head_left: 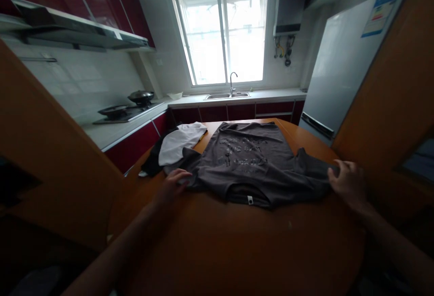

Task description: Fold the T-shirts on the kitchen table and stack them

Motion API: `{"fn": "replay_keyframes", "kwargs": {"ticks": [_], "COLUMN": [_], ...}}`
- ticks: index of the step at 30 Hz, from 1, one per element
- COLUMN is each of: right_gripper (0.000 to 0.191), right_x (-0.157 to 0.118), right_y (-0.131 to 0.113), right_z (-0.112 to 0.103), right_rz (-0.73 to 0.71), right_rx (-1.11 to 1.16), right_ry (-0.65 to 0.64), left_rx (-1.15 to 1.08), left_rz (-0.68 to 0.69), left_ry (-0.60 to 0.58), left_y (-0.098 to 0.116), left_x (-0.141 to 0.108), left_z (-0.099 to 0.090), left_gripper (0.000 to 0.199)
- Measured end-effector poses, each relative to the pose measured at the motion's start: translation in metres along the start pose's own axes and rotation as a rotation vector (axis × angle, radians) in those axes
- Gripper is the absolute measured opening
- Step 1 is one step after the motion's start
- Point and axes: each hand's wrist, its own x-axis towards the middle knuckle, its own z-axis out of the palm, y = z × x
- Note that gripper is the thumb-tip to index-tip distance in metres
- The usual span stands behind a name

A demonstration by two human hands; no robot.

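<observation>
A dark grey shirt (247, 151) lies spread on the wooden table (233, 246), its neckline toward me and a small white label inside the collar. Raised-looking lettering covers its front. At the sleeve on the left, my left hand (176, 183) has its thumb and fingers closed on the cloth edge. My right hand (351, 185) pinches the end of the other sleeve, which stretches out to the right with a raised fold along it. The fingertips of both hands are partly lost in shadow.
A heap of white and black clothing (181, 142) lies at the table's far left, against the sleeve. Beyond stand a counter with a sink (227, 96), a stove with pans (140, 97), and a fridge (342, 56) at the right. Wooden door frames flank the table.
</observation>
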Motion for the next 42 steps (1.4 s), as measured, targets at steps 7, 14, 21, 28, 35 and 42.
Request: {"fn": "replay_keyframes", "kwargs": {"ticks": [7, 14, 21, 28, 35, 42], "right_gripper": [0.019, 0.017, 0.020, 0.011, 0.018, 0.027], "right_x": [-0.065, -0.073, -0.056, -0.070, -0.102, -0.101], "right_y": [-0.093, -0.107, -0.094, -0.092, -0.098, -0.101], "right_z": [-0.026, -0.022, -0.052, -0.083, -0.068, -0.072], "right_rz": [-0.731, -0.868, -0.867, -1.001, -1.016, -1.090], "right_rx": [0.346, 0.180, 0.330, 0.331, 0.310, 0.349], "right_ry": [-0.427, -0.446, -0.305, -0.533, -0.554, -0.511], "left_rx": [0.002, 0.027, -0.201, -0.279, -0.114, -0.128], "left_rz": [0.309, 0.345, 0.254, 0.206, 0.362, 0.543], "left_ry": [-0.288, -0.351, -0.286, -0.545, -0.434, -0.446], "left_y": [0.053, 0.054, 0.052, 0.073, 0.103, 0.116], "left_x": [0.006, 0.024, 0.006, -0.031, -0.042, -0.037], "left_z": [0.029, 0.028, -0.018, -0.049, -0.016, -0.002], "left_gripper": [0.026, 0.030, 0.027, 0.014, 0.029, 0.025]}}
